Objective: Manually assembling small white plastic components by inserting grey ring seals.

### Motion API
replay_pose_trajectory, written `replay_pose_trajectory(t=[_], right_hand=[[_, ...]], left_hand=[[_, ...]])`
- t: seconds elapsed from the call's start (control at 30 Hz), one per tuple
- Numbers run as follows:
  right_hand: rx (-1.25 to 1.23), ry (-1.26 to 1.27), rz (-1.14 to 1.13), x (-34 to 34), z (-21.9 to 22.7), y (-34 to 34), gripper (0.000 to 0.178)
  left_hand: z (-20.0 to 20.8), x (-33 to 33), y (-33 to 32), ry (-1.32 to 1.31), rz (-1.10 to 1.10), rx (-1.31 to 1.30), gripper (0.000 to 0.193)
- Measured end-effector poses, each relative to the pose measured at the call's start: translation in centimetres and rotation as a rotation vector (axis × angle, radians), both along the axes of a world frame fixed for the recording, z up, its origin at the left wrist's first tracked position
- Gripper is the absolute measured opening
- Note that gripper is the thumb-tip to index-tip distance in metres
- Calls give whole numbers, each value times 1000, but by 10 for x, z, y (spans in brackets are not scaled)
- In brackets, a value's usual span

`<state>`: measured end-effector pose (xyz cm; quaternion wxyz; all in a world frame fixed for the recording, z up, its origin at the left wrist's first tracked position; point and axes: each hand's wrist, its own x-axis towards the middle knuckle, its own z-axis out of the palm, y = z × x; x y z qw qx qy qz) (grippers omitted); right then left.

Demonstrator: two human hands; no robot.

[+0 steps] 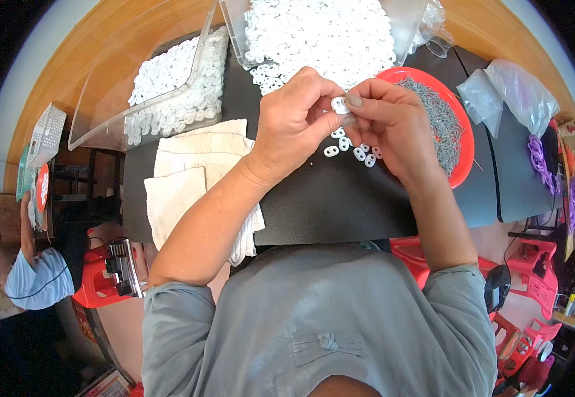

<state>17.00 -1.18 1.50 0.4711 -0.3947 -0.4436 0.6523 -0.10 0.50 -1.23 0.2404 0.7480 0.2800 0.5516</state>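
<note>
Between the thumb and forefinger of my left hand is a small white two-holed plastic piece, held up over the black table. My right hand meets it from the other side, thumb and fingers pinched against the piece's edge; anything inside that pinch is too small or hidden to make out. Below my fingertips lie several loose white pieces of the same kind. Right beside my right hand, a red basin holds a heap of thin grey metal pins or screws.
A clear bin heaped with white pieces stands at the far side. Another transparent box of them is far left, near folded cream cloths. Plastic bags lie at right. Another person works at far left.
</note>
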Motion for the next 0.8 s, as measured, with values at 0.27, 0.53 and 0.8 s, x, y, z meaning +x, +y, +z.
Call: replay_pose_trajectory(t=[0.27, 0.53, 0.8], right_hand=[[96, -135, -71, -2, -1, -2, 13], [23, -59, -24, -3, 0, -2, 14], [4, -98, -7, -4, 2, -5, 16]], left_hand=[[1, -1, 0, 39, 35, 35, 24], [1, -5, 0, 38, 38, 64, 22], [2, -6, -5, 62, 76, 21, 20]])
